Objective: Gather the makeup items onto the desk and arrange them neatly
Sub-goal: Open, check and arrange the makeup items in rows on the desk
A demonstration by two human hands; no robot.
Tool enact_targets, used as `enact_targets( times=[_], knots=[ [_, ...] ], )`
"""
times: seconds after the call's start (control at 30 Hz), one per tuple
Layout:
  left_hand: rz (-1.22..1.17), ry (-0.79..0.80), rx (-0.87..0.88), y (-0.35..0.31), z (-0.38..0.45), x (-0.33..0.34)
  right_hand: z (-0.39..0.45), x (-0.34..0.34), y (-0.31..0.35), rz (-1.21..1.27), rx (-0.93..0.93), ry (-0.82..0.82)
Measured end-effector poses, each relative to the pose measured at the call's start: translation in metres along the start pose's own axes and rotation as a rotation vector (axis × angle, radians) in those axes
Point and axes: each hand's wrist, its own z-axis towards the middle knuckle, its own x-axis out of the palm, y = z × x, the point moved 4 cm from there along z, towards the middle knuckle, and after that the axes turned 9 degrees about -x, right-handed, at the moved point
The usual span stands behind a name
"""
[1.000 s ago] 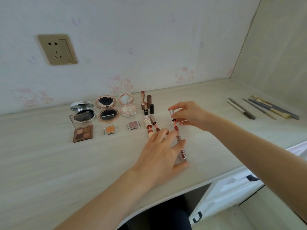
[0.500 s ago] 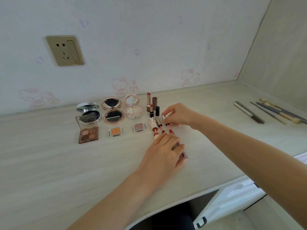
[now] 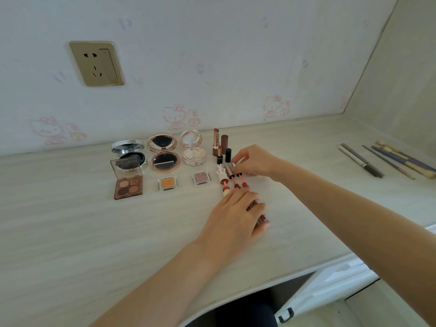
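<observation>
On the pale desk (image 3: 70, 232) lie three lip gloss wands side by side (image 3: 232, 179), applicators pointing toward me. My right hand (image 3: 253, 161) pinches the silver cap end of the rightmost wand. My left hand (image 3: 236, 215) lies over the gloss tubes, fingers curled round a dark red tube (image 3: 260, 215). Left of them stand open compacts (image 3: 164, 152), an eyeshadow palette (image 3: 128, 182), two small single shadows (image 3: 167, 182), and upright lipsticks (image 3: 217, 142) with their caps.
Several pencils and brushes (image 3: 387, 160) lie at the desk's far right by the side wall. A wall socket (image 3: 96, 63) sits above the left. White drawers (image 3: 330, 286) stand under the desk's right front edge.
My right hand has lowered the wand from mid-air to the desk beside the other two wands. My left hand has shifted slightly left with the tubes.
</observation>
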Motion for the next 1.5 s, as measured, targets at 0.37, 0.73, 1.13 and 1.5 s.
enact_targets(
  times=[0.37,0.73,1.13,1.5],
  knots=[
    [-0.003,0.038,0.012,-0.001,0.001,0.001,-0.024,-0.022,-0.007,-0.178,-0.061,-0.087],
    [-0.115,0.132,-0.024,-0.013,0.048,0.004,-0.107,-0.066,-0.068,-0.474,-0.126,-0.222],
    [-0.18,0.269,0.005,-0.077,0.145,0.066,-0.172,-0.123,-0.14,-0.535,-0.011,-0.329],
    [-0.162,0.34,0.039,-0.121,0.224,0.12,-0.166,-0.176,-0.187,-0.616,0.1,-0.424]
  ],
)
